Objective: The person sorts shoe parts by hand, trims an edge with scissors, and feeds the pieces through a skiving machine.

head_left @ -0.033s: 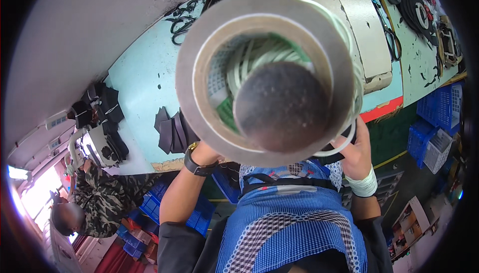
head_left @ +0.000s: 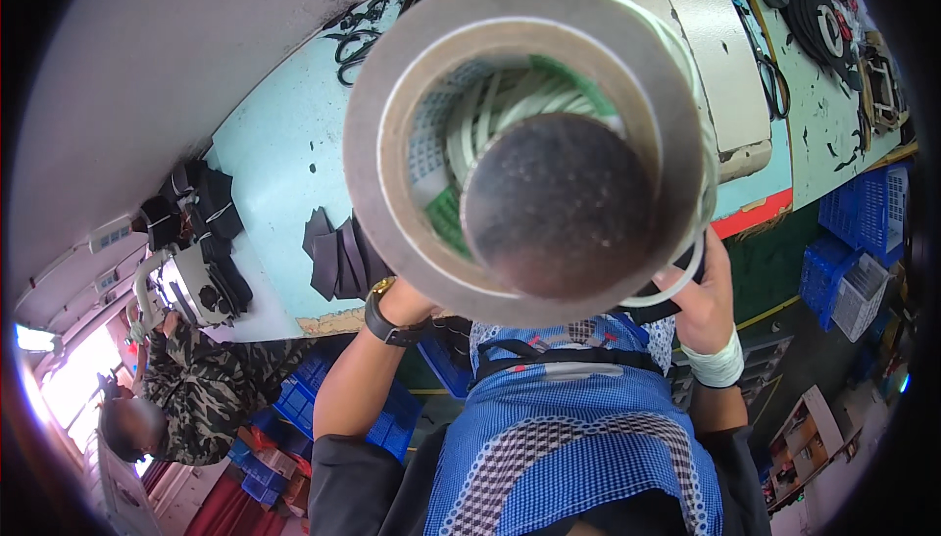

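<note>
A large reel with a wide grey rim fills the middle of my view, coils of white cord inside it. In front of the coils sits a dark round knob. The reel hides most of my left hand; its fingers do not show. Below the reel's right edge, my right hand is closed on a black piece, partly hidden by the reel. A loop of the white cord passes in front of this hand. Left of the reel, several dark flat pieces lie on the table.
The pale blue table carries scissors at the far left, more scissors at the right and a cream machine body. Blue crates stand at the right. A person in camouflage sits at another machine.
The reel and knob sit very slightly higher and larger in the picture. My hands are almost exactly where they were.
</note>
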`<state>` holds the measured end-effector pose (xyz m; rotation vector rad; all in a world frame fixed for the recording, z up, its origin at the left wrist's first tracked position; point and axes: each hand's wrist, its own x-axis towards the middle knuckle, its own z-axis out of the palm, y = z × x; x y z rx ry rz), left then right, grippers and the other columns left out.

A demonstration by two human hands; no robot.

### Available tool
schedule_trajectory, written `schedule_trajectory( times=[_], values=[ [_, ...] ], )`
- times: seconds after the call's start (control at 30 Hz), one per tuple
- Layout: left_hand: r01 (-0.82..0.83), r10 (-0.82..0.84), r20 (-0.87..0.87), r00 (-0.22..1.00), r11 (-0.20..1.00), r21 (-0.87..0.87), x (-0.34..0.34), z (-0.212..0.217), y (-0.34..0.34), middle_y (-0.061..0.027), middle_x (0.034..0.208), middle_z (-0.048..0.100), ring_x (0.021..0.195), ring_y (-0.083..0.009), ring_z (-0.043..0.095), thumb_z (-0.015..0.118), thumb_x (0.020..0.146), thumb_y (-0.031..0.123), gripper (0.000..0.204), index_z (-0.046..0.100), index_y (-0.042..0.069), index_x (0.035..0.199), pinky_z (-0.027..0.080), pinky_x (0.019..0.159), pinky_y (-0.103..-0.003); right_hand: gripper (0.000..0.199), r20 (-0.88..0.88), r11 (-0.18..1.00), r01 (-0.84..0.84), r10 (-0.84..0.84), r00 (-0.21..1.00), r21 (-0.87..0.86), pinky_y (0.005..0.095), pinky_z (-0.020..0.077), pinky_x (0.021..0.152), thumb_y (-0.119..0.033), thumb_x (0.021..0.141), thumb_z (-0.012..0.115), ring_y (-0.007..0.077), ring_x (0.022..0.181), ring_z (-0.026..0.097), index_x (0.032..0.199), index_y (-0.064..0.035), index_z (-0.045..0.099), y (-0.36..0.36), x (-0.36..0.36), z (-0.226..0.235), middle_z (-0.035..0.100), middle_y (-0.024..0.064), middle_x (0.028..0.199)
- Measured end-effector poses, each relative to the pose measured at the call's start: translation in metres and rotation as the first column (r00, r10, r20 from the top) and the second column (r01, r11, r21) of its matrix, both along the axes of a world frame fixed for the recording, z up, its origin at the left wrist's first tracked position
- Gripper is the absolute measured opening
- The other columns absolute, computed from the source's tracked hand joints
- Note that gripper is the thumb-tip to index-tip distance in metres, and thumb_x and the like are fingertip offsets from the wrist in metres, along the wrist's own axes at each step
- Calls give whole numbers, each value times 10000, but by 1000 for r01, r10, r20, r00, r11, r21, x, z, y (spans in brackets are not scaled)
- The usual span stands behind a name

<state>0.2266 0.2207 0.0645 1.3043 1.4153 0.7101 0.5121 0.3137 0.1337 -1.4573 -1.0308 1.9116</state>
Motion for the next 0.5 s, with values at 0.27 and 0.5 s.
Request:
schedule_trajectory(
  times=[0.27,0.5],
  values=[
    [-152,569,645,510,798,-583,-7,22,4,-196,1394,470,1238,-286,524,833,712,88,862,366,27,1434,486,1013,-437,507,-2,997,-67,67,998,35,298,441,940,-37,787,657,162,1029,583,1262,48,503,-1,-7,-7,623,101,1125],
    [-249,425,572,701,899,-362,5,-1,-8,-137,1427,450,1276,-248,491,804,742,75,817,378,80,1439,502,996,-420,522,37,999,-43,43,998,7,300,445,935,-40,773,667,163,1027,586,1260,54,504,1,4,8,623,108,1130]
  ],
)
